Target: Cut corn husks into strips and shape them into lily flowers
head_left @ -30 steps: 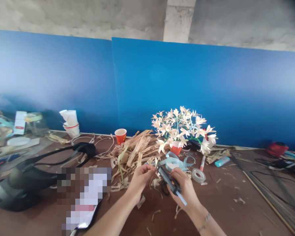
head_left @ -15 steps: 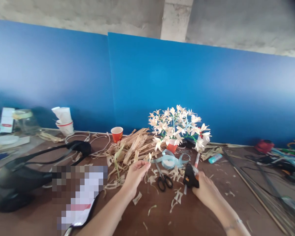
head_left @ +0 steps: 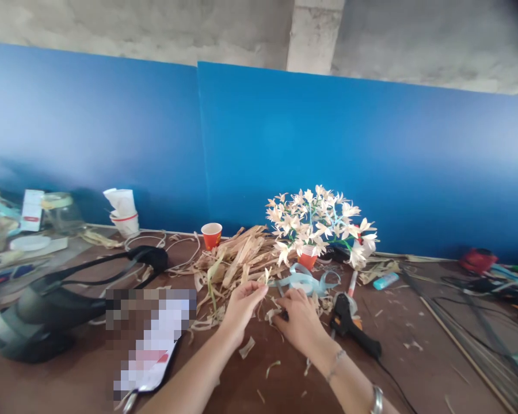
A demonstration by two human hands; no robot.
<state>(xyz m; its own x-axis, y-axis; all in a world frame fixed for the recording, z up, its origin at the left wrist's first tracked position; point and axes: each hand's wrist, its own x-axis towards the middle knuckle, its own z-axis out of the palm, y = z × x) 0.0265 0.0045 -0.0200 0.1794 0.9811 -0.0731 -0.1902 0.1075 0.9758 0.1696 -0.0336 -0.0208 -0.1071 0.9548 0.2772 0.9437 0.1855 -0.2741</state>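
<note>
1. Black strapped gear (head_left: 60,303) lay at our far left, near a lit screen (head_left: 162,339), its display blurred out.
2. Farther right we had a red paper cup (head_left: 211,237) beside a heap of dried husks (head_left: 244,253).
3. Our left grip (head_left: 243,307) was pinched together on a small pale flower (head_left: 266,275), raised over the surface (head_left: 242,385) before the husks.
4. Our right grip (head_left: 300,319) was just beside it, at a dark handle (head_left: 285,315); we couldn't tell whether it had closed.
5. Behind stood our white bouquet (head_left: 313,224).
6. A black glue gun (head_left: 357,333) lay rightmost of these.
</note>
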